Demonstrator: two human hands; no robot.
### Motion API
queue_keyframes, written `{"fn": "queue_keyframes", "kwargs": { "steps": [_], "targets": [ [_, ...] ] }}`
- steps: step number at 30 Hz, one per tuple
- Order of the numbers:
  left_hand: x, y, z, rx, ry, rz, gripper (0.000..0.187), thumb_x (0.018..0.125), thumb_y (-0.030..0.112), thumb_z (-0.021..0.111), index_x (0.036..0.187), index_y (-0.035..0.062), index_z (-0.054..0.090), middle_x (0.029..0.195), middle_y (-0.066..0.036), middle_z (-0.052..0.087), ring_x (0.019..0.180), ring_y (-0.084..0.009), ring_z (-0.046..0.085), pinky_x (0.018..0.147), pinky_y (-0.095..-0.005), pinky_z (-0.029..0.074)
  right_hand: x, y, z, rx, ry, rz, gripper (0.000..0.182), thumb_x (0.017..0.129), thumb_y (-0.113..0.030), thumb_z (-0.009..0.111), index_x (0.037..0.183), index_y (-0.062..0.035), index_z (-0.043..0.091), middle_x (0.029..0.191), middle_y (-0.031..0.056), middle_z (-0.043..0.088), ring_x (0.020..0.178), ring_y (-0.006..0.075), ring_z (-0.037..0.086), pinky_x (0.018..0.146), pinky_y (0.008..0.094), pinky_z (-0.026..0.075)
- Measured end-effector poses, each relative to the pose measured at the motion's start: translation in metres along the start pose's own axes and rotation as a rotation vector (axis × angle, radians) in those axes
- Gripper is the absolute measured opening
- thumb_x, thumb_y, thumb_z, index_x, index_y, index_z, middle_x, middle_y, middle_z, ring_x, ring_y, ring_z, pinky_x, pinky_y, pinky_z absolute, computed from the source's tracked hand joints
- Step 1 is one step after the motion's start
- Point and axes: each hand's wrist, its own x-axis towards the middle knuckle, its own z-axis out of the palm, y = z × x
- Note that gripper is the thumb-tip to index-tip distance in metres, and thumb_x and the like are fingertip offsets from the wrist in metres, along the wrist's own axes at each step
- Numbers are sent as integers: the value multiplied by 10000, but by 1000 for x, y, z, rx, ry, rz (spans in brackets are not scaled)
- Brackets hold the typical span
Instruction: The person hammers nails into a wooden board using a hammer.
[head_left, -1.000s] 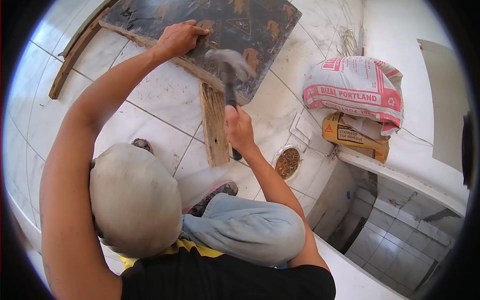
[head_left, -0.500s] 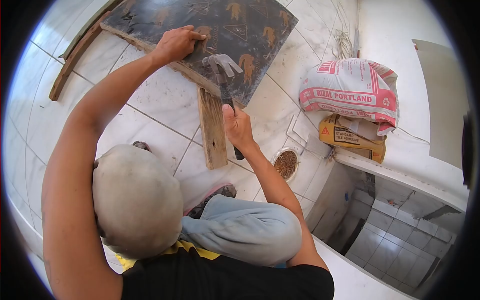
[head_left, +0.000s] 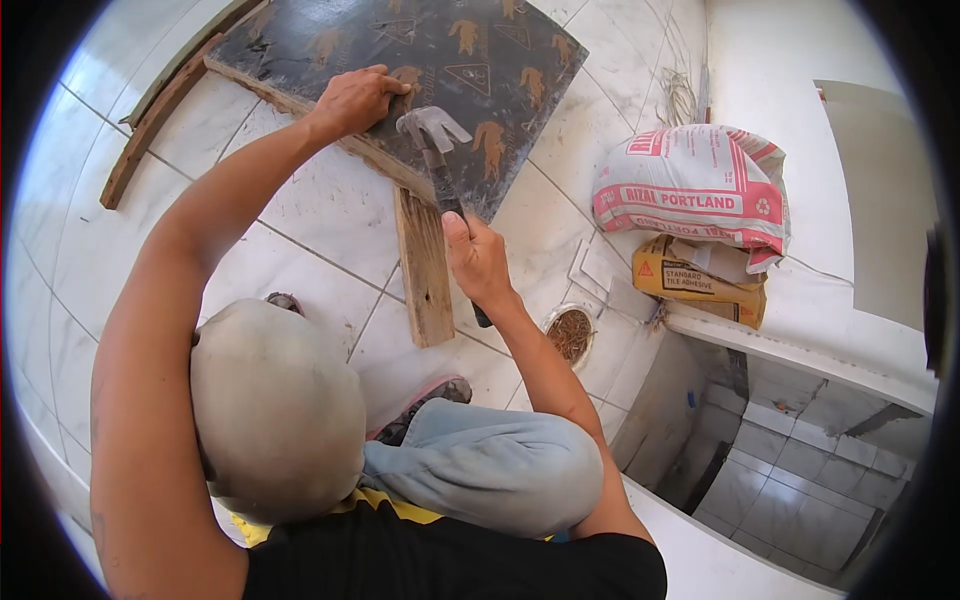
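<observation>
My left hand (head_left: 358,103) rests on a dark, film-faced plywood board (head_left: 450,60) with tan printed figures. Its thumb and fingertips are pressed together near the board's front edge; whatever may be between them is too small to see. In my right hand (head_left: 478,262) is a claw hammer (head_left: 434,128), gripped around its black handle, with the metal head over the board just right of my left hand. A short wooden plank (head_left: 424,270) sticks out from beneath the board toward me.
Right of my right forearm stands a white tub of nails (head_left: 571,335). Beyond it are a cement bag (head_left: 690,195), a tile adhesive bag (head_left: 700,282) and a recessed tiled pit (head_left: 785,480). Wooden strips (head_left: 165,125) lie at the upper left. My bent knee (head_left: 530,460) is below the hammer.
The whole view has shifted slightly, with the board and bags a little lower in it. Both hands keep nearly the same pose, and the hammer head stays raised beside my left hand.
</observation>
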Motion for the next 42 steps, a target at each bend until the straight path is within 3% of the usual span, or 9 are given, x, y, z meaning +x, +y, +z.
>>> {"fn": "queue_keyframes", "kwargs": {
  "steps": [6,9,13,19,22,30,32,37,42],
  "targets": [
    [1,-4,2,-7,-13,5,334,950,140,539,1174,225,771,955,-81,640,908,-333,664,790,-443,527,-12,-40,-20,354,33,69,557,1055,-510,494,901,20,571,658,36,540,634,133,470,585,332,436],
    [3,-1,-4,-13,-23,-5,340,954,148,527,1178,228,770,985,-81,652,926,-333,669,808,-440,534,12,-8,-4,-120,-81,27,530,1056,-496,494,856,-9,558,614,27,532,526,132,486,511,344,434],
    [0,1,-6,-11,-56,-17,361,952,146,518,1194,245,767,1019,-81,662,944,-327,676,824,-437,541,-2,-32,-24,-29,-140,211,523,1057,-505,482,859,-26,558,612,21,524,510,115,472,490,308,416],
    [1,0,-1,-27,-29,-31,311,976,159,543,1181,218,769,975,-78,630,930,-324,659,812,-443,523,-8,-57,-29,449,91,-99,499,1071,-496,445,835,-68,546,599,0,502,466,64,450,430,243,353],
    [-1,0,-3,-17,-38,-22,369,951,138,518,1195,256,769,1019,-74,663,954,-324,676,828,-435,543,14,4,-7,-109,-59,-25,536,1073,-504,445,796,-54,538,607,-5,497,517,77,454,468,276,373],
    [-1,6,-4,-17,-77,-44,353,976,162,507,1197,255,766,1022,-75,664,972,-322,672,836,-431,539,4,2,-10,127,82,-47,575,1061,-528,467,747,-50,514,578,-6,465,513,89,448,479,281,383],
    [0,6,-7,-30,-77,-40,351,985,170,501,1209,253,759,1033,-77,667,979,-323,670,840,-432,536,6,13,-24,26,-130,238,550,1050,-469,514,851,39,577,599,148,502,580,183,460,557,374,450],
    [2,-2,0,-60,-16,-41,316,995,179,513,1219,168,737,1092,-94,703,990,-337,672,855,-427,529,-77,30,-49,341,154,286,325,979,-342,646,871,-37,617,666,18,584,492,74,516,461,256,431],
    [2,-7,5,-179,142,41,313,1010,209,528,1248,136,718,1083,-140,741,917,-324,704,845,-367,530,-153,81,-61,174,320,475,225,882,-228,695,875,-15,623,676,64,599,563,140,575,553,324,478]
  ]
}}
